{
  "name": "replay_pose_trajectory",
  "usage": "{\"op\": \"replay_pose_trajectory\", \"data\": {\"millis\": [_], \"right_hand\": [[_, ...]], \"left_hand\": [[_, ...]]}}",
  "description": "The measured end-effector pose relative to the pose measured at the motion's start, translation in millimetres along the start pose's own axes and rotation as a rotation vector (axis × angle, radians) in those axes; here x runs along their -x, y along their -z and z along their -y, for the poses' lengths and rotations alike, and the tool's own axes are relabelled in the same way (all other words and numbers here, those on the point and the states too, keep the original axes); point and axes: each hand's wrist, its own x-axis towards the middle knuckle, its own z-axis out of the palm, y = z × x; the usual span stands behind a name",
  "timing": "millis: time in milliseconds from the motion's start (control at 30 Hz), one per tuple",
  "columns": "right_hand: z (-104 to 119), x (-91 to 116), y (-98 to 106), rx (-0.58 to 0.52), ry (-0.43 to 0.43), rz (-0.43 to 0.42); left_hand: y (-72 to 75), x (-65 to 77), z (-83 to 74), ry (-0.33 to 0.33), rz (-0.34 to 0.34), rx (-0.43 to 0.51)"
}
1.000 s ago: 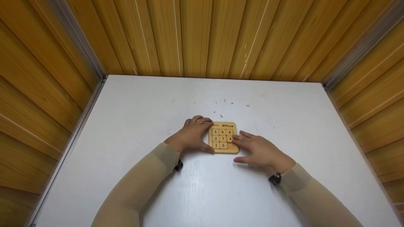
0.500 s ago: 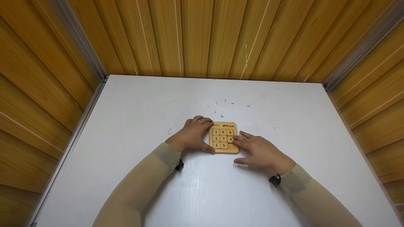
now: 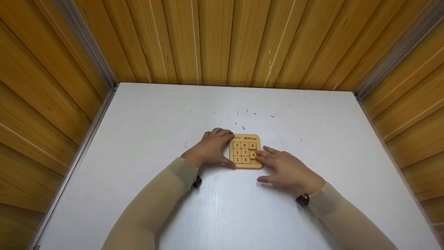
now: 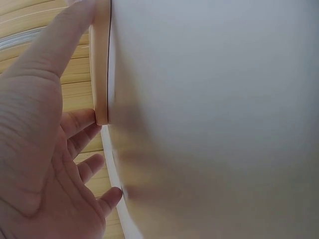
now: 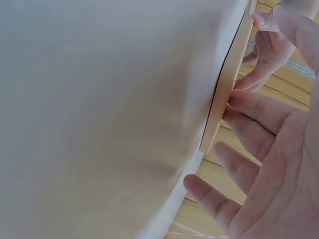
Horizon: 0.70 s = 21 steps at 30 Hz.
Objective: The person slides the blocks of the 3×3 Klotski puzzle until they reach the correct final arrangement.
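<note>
A wooden number slide puzzle (image 3: 248, 167) lies on the white table, its tiles reading 3 6 8, 2 7 4 and 1 5 from the far row to the near one. The bottom right corner of its tray is bare. My left hand (image 3: 211, 147) holds the puzzle's left side, thumb at the near edge and index finger at the far edge. Fingertips of my right hand (image 3: 288, 170) rest on the 4 tile (image 3: 253, 155), fingers extended and thumb apart. Both wrist views catch the puzzle's side edge (image 4: 101, 74) standing thin against the table.
The white table (image 3: 156, 114) carries small dark marks (image 3: 255, 113) beyond the puzzle. Wood-patterned panels (image 3: 215, 41) rise at the back and both sides, with grey metal posts (image 3: 86, 41) at the corners.
The 4 tile has slid slightly toward the near side under my right fingertips, leaving a small gap below the 8. My left hand has stayed in place.
</note>
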Motion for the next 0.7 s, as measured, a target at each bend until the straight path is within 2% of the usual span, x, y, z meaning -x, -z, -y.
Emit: {"op": "replay_pose_trajectory", "data": {"millis": [700], "right_hand": [[6.4, 7.3, -0.1, 0.041, 0.049, -0.021]], "left_hand": [[-1.4, -1.4, 2.0, 0.009, 0.012, -0.012]]}}
